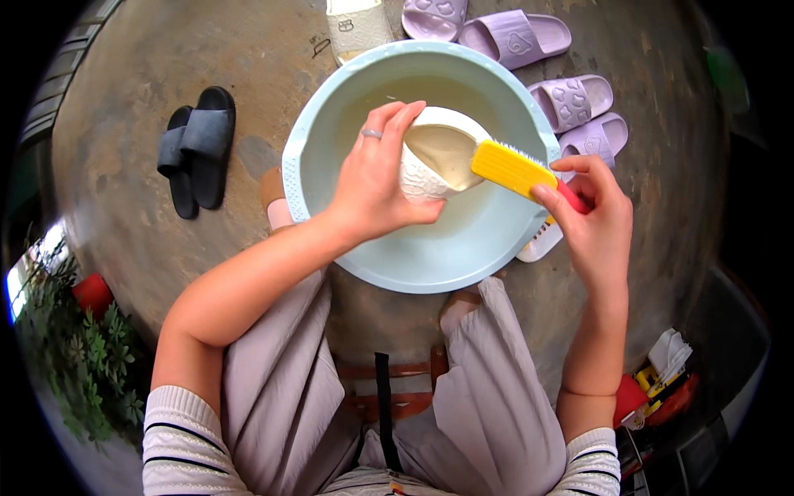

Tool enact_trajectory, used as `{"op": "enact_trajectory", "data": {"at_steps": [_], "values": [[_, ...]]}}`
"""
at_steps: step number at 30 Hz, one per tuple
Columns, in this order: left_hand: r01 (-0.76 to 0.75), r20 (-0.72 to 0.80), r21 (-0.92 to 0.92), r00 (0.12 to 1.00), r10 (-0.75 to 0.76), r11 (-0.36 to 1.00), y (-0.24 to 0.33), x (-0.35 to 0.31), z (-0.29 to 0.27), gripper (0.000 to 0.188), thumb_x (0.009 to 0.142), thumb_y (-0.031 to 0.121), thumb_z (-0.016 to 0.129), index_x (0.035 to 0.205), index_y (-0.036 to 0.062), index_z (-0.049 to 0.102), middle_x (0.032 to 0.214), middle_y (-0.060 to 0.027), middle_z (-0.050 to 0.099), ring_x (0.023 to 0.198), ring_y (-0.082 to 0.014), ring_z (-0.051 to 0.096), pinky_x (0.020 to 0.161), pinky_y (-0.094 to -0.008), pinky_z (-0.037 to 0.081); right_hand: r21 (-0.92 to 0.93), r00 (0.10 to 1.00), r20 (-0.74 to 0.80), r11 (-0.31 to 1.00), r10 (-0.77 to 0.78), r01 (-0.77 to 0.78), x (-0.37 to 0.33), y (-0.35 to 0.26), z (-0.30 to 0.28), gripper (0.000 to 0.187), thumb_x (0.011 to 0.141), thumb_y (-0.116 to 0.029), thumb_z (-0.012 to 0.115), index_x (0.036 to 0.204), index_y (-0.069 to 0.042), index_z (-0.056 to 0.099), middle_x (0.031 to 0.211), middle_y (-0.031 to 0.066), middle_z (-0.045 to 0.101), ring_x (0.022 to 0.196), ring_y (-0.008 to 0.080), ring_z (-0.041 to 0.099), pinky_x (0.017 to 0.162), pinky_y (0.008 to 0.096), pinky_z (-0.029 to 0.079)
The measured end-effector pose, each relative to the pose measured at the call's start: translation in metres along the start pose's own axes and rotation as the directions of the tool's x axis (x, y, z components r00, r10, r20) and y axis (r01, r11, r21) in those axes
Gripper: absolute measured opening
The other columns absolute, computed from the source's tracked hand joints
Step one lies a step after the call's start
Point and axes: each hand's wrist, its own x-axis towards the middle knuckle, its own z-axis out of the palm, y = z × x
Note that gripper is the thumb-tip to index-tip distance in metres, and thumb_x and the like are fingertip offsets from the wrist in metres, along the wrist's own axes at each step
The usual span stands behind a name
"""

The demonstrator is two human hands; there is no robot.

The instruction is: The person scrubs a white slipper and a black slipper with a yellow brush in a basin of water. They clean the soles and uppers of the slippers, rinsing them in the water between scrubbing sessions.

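Over a pale blue basin (306, 140) of cloudy water, my left hand (376, 178) grips a white textured slide sandal (426, 178), with fingers along its upper edge and the thumb below. The sandal is tilted, so its cream inside faces up. My right hand (591, 211) holds a scrubbing brush (513, 169) with a yellow head and a red handle. The brush's white bristles point up and away from me, and its left tip is at the sandal's right edge. Whether the bristles touch it I cannot tell.
A white slide (360, 29) and several lilac slides (517, 41) lie along the basin's far and right sides. Dark slides (207, 145) sit on the concrete floor at left. A leafy plant (95, 364) stands lower left. Another white item (542, 242) lies partly under the basin's right rim.
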Motion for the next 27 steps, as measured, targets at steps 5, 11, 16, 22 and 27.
{"op": "enact_trajectory", "data": {"at_steps": [5, 11, 16, 22, 27], "values": [[-0.015, -0.178, -0.073, 0.984, 0.002, 0.997, 0.010, 0.004, 0.011, 0.126, 0.055, 0.033, 0.097, 0.154, 0.0021, 0.025, 0.141, -0.0219, 0.036, 0.135, -0.0399, 0.036, 0.114, -0.0488, 0.037, 0.410, 0.968, -0.245, 0.900, -0.049, 0.149, -0.020, 0.014, 0.041, 0.039, 0.098, -0.006, 0.067, 0.137, 0.001, 0.063, 0.130, 0.0146, 0.069, 0.115, 0.0179, 0.066, 0.100, 0.0301, 0.049], [0.121, 0.024, -0.223, 0.993, -0.119, 0.967, 0.001, -0.008, -0.002, 0.073, 0.072, 0.026, 0.090, 0.132, 0.0054, 0.054, 0.117, -0.0135, 0.055, 0.110, -0.0301, 0.056, 0.095, -0.0402, 0.048, 0.394, 0.983, -0.151, 0.906, -0.101, 0.154, -0.021, 0.012, 0.070, 0.052, 0.098, -0.010, 0.068, 0.148, -0.002, 0.052, 0.139, 0.0190, 0.062, 0.120, 0.0219, 0.064, 0.100, 0.0337, 0.050], [0.136, 0.175, 0.014, 0.975, -0.137, 0.991, 0.001, -0.003, -0.028, 0.020, 0.083, 0.024, 0.079, 0.094, 0.0080, 0.073, 0.090, -0.0090, 0.068, 0.082, -0.0312, 0.068, 0.072, -0.0414, 0.053, 0.363, 0.965, -0.128, 0.894, -0.230, 0.261, -0.035, -0.002, 0.099, 0.051, 0.097, -0.013, 0.069, 0.146, -0.007, 0.056, 0.126, 0.0180, 0.070, 0.104, 0.0245, 0.071, 0.090, 0.0318, 0.053], [0.493, 0.321, -0.138, 0.843, -0.432, 0.859, -0.008, -0.019, -0.044, 0.031, 0.092, 0.019, 0.076, 0.113, -0.0035, 0.072, 0.099, -0.0135, 0.077, 0.090, -0.0154, 0.071, 0.080, -0.0311, 0.055, 0.410, 0.999, 0.038, 0.911, 0.034, -0.046, -0.017, 0.042, 0.125, 0.047, 0.098, -0.013, 0.069, 0.143, -0.010, 0.059, 0.112, 0.0169, 0.075, 0.086, 0.0151, 0.070, 0.081, 0.0287, 0.055], [0.498, 0.261, -0.211, 0.858, -0.443, 0.841, -0.005, -0.029, -0.040, 0.029, 0.093, 0.015, 0.075, 0.114, -0.0038, 0.071, 0.097, -0.0119, 0.076, 0.088, -0.0148, 0.070, 0.078, -0.0308, 0.056, 0.543, 0.988, -0.003, 0.830, -0.153, 0.130, -0.039, -0.001, 0.117, 0.045, 0.101, -0.016, 0.065, 0.143, -0.003, 0.057, 0.132, 0.0184, 0.067, 0.118, 0.0175, 0.065, 0.102, 0.0293, 0.047]]}}
